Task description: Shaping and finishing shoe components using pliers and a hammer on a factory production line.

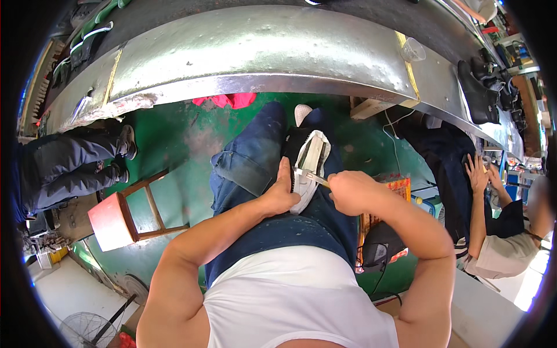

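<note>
White tank top (307, 301) fills the near end, lower centre. The black-and-white shoe (314, 153) sits between the thighs of the blue jeans (243, 165), long axis roughly away from the body; fine detail too small to read.

Left hand (281, 194): against the shoe's left side, one digit extended along it. Other fingers partly hidden, so can't tell how far it's closed. Right hand (351, 192): curled tight round the handle of a metal-ended tool (310, 176), which lies across the shoe, tip close to the left hand. Exact tool type unclear.

Further out: green floor (371, 142), pink cloth (232, 100) under the far metal bench (261, 52). Clear cup (413, 50) on the bench toward the right, black boots (478, 95) beyond it. Red-topped stool (107, 223) on the left, lying over; dark bag (380, 246) by the right elbow. Co-worker in a beige top (505, 255) far right, both hands raised; another person's dark trousers (81, 162) far left. Fan (87, 327) bottom left.
</note>
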Available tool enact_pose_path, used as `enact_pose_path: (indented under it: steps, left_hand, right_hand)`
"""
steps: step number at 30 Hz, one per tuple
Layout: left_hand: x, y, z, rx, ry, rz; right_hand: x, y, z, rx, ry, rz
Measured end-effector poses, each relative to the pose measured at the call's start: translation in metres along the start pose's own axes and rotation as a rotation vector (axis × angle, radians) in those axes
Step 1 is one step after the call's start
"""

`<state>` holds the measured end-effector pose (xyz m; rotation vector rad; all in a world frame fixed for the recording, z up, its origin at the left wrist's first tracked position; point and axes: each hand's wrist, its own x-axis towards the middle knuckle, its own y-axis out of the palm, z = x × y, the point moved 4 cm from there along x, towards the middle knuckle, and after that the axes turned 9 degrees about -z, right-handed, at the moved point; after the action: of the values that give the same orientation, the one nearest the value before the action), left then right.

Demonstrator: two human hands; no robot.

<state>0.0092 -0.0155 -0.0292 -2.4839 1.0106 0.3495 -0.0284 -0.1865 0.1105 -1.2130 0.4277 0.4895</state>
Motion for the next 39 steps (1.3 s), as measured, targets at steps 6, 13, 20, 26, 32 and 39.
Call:
enact_pose_path:
  steps: [6, 13, 20, 26, 32, 39]
  left_hand:
    - [0.005, -0.011, -0.007, -1.146, -0.446, 0.006]
    - [0.039, 0.004, 0.034, -0.397, -0.287, -0.39]
    - [0.024, -0.005, -0.001, -0.003, 0.044, -0.467]
    - [0.017, -0.007, -0.001, 0.023, 0.146, -0.397]
    - [0.01, -0.008, -0.014, 0.376, 0.338, -0.241]
    - [0.019, -0.014, -0.016, 0.436, 0.382, -0.184]
  right_hand:
    - [0.013, 0.059, -0.023, 0.2, -0.053, -0.163]
    - [0.002, 0.099, -0.004, 0.518, 0.084, -0.537]
    - [-0.01, 0.064, -0.025, 0.145, -0.048, -0.663]
    - [0.008, 0.061, -0.025, 0.159, 0.133, -0.524]
    - [0.002, 0.08, -0.056, 0.362, 0.26, -0.495]
    - [0.013, 0.036, -0.056, 0.579, 0.0, -0.595]
